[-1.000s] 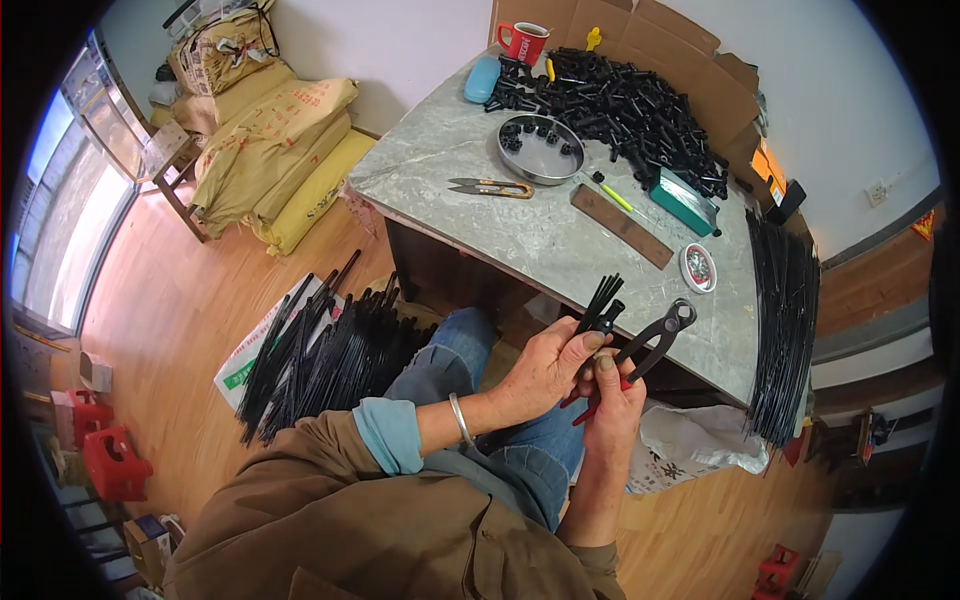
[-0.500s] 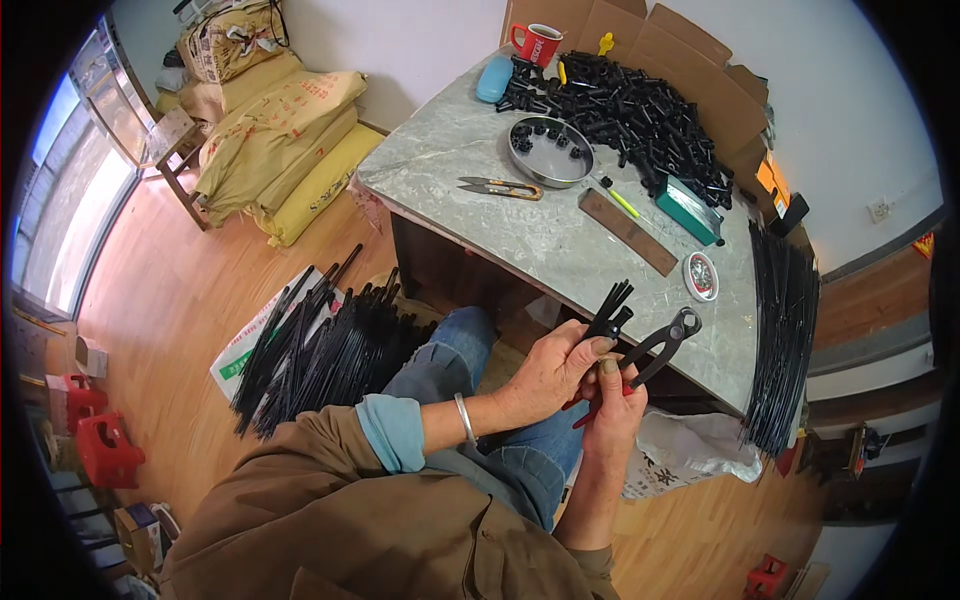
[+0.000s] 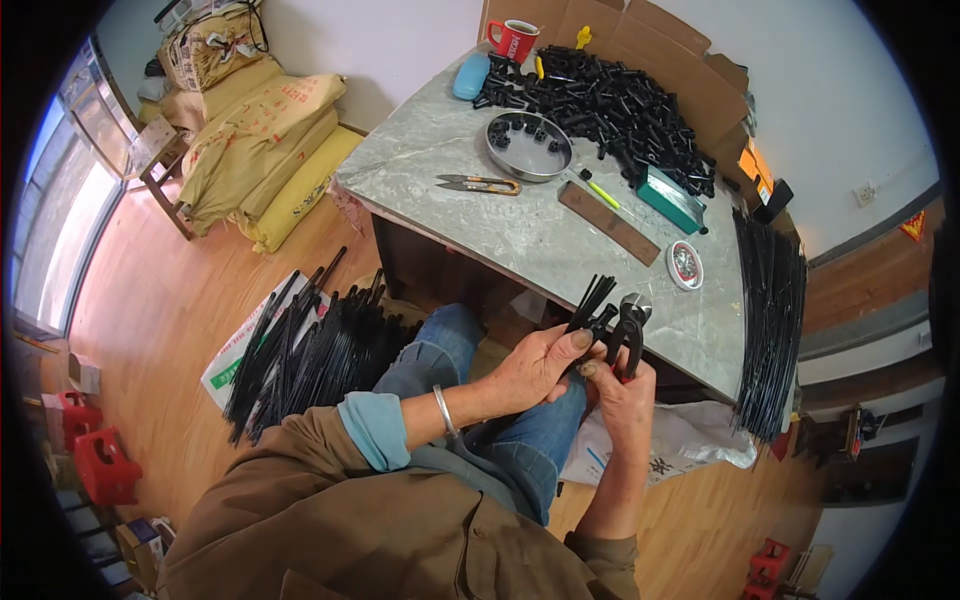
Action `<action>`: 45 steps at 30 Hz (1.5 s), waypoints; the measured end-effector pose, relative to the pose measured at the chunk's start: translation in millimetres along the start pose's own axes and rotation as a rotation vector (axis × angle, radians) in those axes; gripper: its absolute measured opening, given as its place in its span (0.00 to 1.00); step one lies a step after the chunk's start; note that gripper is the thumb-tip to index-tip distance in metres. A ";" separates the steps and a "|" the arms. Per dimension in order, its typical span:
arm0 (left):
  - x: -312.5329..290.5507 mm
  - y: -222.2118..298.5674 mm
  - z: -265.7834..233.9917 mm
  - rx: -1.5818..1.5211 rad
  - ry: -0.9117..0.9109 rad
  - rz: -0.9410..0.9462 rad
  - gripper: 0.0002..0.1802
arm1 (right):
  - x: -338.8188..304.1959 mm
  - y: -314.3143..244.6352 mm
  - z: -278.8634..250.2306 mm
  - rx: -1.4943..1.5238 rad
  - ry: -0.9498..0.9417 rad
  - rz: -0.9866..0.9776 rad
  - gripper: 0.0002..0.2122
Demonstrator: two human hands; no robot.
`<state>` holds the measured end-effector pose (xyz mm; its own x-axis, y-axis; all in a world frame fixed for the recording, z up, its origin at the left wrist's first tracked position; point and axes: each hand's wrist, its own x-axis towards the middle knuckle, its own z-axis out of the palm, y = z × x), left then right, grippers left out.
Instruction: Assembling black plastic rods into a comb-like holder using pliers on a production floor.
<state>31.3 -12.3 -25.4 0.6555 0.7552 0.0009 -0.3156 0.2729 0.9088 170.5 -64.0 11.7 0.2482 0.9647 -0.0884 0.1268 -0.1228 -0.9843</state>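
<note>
We note our left hand (image 3: 535,365) closed around a small bundle of black rods (image 3: 590,300) held over our lap, at the counter's near edge. Our right hand (image 3: 622,385) grips the handles of black pliers (image 3: 628,325), whose head sits against the bundle. Left of our knee, long black rods (image 3: 310,350) lie heaped on the floor. Further out, the counter (image 3: 520,235) carries snips (image 3: 478,184), a round metal tray (image 3: 528,146), a pile of short black parts (image 3: 615,100) and a red mug (image 3: 515,40).

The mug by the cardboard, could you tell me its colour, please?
Red, with a white inside; the mug shows best in the head view.
</note>
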 end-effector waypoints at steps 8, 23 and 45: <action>8.6 -7.8 -12.6 -0.025 0.025 -0.036 0.34 | -16.2 15.5 -6.5 0.163 -0.037 0.091 0.09; 5.6 -2.6 2.0 0.041 -0.017 -0.044 0.33 | -76.2 -17.5 -43.5 0.032 -0.426 0.545 0.07; 5.1 -5.5 1.0 0.000 -0.044 -0.103 0.33 | -77.7 -22.0 -40.5 0.356 -0.484 0.695 0.14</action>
<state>37.0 -10.6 -30.0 0.7137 0.6966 -0.0741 -0.2451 0.3473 0.9052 187.3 -145.7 46.4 -0.2819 0.7030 -0.6529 -0.2238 -0.7099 -0.6678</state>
